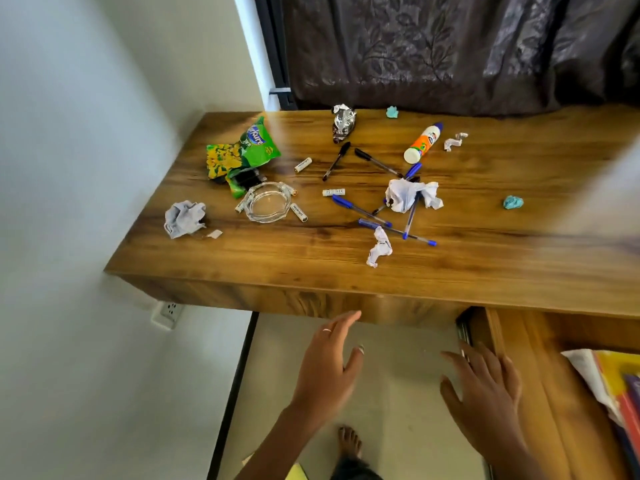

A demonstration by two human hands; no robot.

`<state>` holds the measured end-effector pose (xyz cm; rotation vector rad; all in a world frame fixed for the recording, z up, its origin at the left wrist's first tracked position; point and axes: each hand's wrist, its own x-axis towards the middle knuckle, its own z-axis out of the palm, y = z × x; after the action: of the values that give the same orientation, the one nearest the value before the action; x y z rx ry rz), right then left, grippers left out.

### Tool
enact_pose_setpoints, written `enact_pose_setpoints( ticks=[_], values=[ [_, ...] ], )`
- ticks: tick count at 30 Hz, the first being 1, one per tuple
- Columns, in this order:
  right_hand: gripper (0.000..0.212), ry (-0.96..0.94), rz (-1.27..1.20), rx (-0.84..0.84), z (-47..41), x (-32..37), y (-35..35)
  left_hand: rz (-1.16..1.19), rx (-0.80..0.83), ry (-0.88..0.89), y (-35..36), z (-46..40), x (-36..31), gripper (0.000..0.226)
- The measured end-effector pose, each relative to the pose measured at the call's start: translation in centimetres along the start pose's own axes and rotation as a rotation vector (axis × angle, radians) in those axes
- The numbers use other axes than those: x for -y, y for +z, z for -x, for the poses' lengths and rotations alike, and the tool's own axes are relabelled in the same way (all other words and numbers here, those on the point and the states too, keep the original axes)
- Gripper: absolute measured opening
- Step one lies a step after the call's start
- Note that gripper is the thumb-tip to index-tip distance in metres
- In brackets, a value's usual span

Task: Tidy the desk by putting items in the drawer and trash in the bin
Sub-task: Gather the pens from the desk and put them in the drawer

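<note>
The wooden desk [485, 271] is littered with several blue and black pens [362, 211], several small batteries [303, 165], a glue bottle [423, 143], a glass ashtray [267, 202], green snack wrappers [242, 154], a foil wrapper [343, 122] and crumpled paper balls [410, 195] [184, 218] [380, 247]. Below the desk's front edge my left hand [329, 365] is open, fingers stretched toward the desk, holding nothing. My right hand [485, 393] is open too, beside the left wall of the pulled-out drawer [540, 393]. No bin is in view.
The drawer at the lower right holds books or folders [613, 379]. Two small teal paper scraps [513, 201] [392, 111] lie near the right and back. A dark curtain [450, 46] hangs behind the desk. A wall socket [168, 311] sits under the left corner. My bare foot [349, 441] stands on the floor.
</note>
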<state>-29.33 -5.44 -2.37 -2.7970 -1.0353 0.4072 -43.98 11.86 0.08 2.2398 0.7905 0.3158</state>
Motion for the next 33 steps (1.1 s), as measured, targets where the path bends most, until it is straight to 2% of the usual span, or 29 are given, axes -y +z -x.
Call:
enact_pose_setpoints(
  ticks=[4,10,14,19,25,27,31,33],
  values=[
    [0.041,0.030,-0.052,-0.003,-0.8,2.0,-0.4,0.055,-0.032,-0.007,-2.3,-2.3,0.9,0.049],
    [0.035,0.003,-0.223,-0.250,-3.5,5.8,-2.6,0.119,-0.020,0.041,-4.3,-7.2,0.7,0.047],
    [0.033,0.006,-0.298,-0.327,-6.0,8.0,-4.2,0.134,0.012,0.078,-5.0,-10.5,0.5,0.047],
    [0.030,0.029,-0.300,-0.407,-11.7,10.7,-6.3,0.161,0.084,0.131,-6.1,-16.7,1.6,0.048],
    [0.043,0.111,-0.235,-0.523,-19.6,12.5,-9.8,0.124,0.098,0.204,-6.7,-21.9,2.1,0.046],
    [0.050,0.133,-0.187,-0.501,-21.7,12.3,-10.2,0.100,0.106,0.249,-6.3,-23.0,2.0,0.045],
    [0.072,0.193,-0.136,-0.321,-24.6,11.7,-9.5,0.014,0.087,0.335,-5.1,-24.0,2.5,0.044],
    [0.072,0.207,-0.109,-0.276,-25.2,11.5,-9.0,-0.026,0.078,0.376,-4.5,-23.8,3.1,0.044]
  ],
)
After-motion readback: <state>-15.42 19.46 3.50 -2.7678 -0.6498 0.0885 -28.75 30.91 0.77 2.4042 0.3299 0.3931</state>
